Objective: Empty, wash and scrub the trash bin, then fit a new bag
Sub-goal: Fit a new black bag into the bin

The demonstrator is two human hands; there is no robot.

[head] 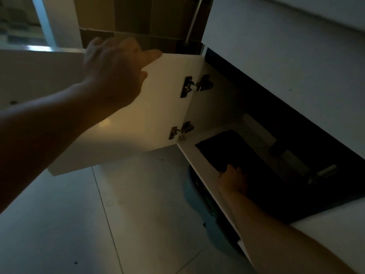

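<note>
White cabinet door (138, 107) grasped by left hand (112, 72); right hand (233, 179) grip pinching black bag (227, 149).

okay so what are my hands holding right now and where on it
The left hand grips the open cabinet door at its top edge. The right hand is on a dark folded sheet in the cabinet; its grip cannot be told.

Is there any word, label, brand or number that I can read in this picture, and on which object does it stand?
None can be read. The white cabinet door, its two metal hinges and the black flat item inside the cabinet show no print. The view is dim and blurred, so fine lettering, if any, cannot be seen.
</note>
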